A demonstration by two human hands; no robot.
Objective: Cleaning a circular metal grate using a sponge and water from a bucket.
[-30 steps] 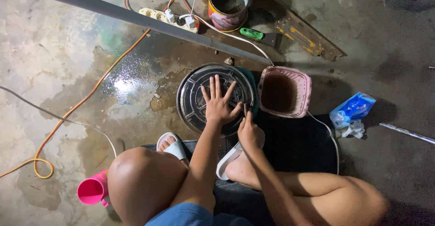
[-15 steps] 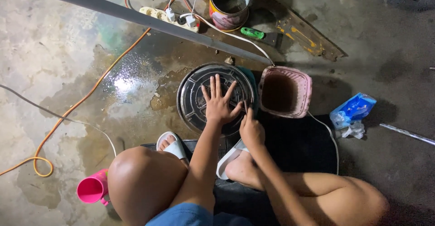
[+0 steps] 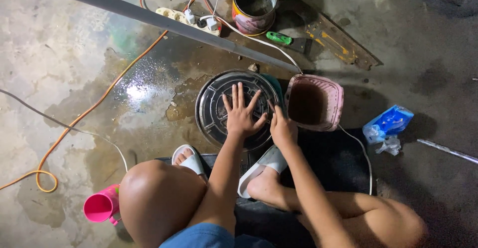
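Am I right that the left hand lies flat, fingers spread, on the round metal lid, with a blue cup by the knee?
Nearly. The left hand does lie flat, fingers spread, on the round metal lid, but the cup by the knee is pink, not blue. The head view shows it at the lower left.

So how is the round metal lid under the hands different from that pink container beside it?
The round metal lid is dark grey, circular and ribbed, and lies flat; the pink container is squarish and open, showing a dark inside. The left hand presses flat with spread fingers on the lid, and the right hand grips its edge; neither hand touches the container. Both sit on the wet concrete floor.
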